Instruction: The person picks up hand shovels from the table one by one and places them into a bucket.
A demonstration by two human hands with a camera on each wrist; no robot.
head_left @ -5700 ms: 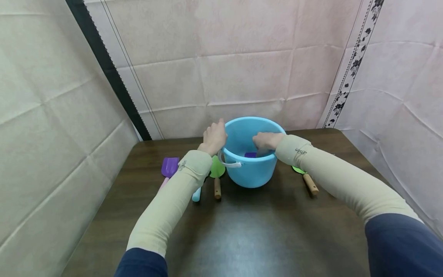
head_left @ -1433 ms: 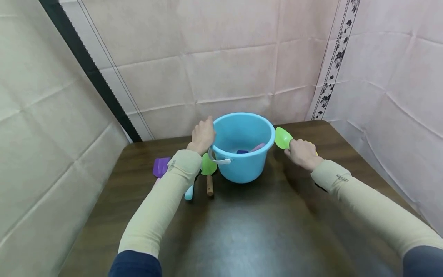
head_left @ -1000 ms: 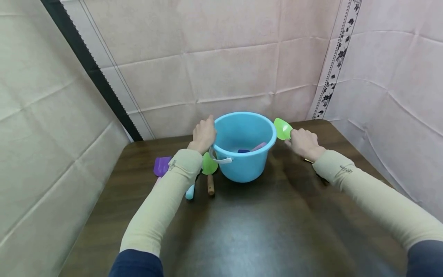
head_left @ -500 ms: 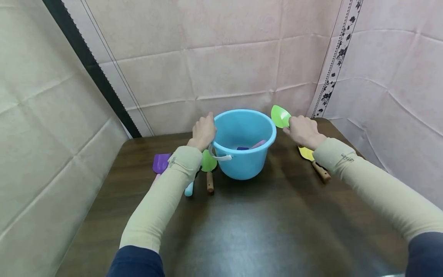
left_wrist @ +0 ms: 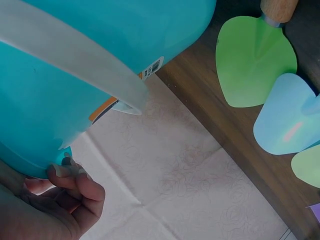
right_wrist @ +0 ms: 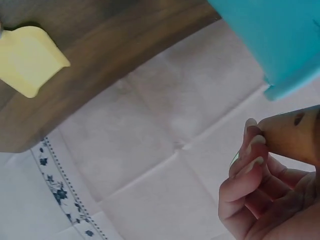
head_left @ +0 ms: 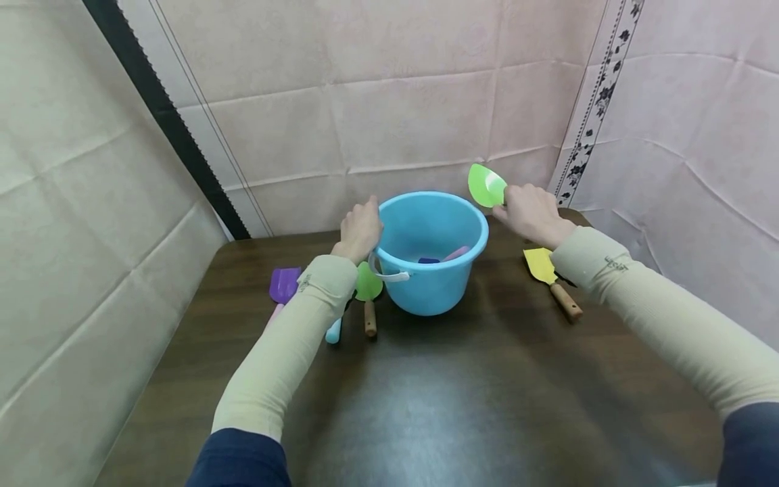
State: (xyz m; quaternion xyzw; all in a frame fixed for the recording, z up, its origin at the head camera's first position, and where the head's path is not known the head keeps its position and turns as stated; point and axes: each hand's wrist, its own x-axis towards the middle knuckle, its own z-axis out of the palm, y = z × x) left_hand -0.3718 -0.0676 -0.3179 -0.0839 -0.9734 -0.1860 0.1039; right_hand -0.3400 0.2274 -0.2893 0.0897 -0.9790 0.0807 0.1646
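Note:
A blue bucket [head_left: 429, 287] stands upright near the table's back edge. My left hand [head_left: 360, 230] grips its left rim; in the left wrist view the fingers curl round the rim of the bucket [left_wrist: 45, 100]. My right hand [head_left: 532, 213] holds a green shovel [head_left: 485, 185] above the bucket's right rim, its blade pointing up and left. The right wrist view shows the fingers of my right hand [right_wrist: 255, 190] curled round its wooden handle [right_wrist: 292, 135]. Inside the bucket lie a dark purple piece [head_left: 429, 260] and a pink handle [head_left: 456, 253].
Left of the bucket lie a green shovel [head_left: 368, 283] with a wooden handle, a light blue handle [head_left: 333, 331] and a purple shovel [head_left: 284, 285]. A yellow shovel [head_left: 539, 264] lies on the right. Cloth-covered walls [head_left: 414, 122] stand behind and beside the table.
My right hand has lifted the green shovel from the table's right side, up and slightly left, uncovering the yellow shovel. Earlier that hand was inside the bucket. My left hand has stayed on the rim.

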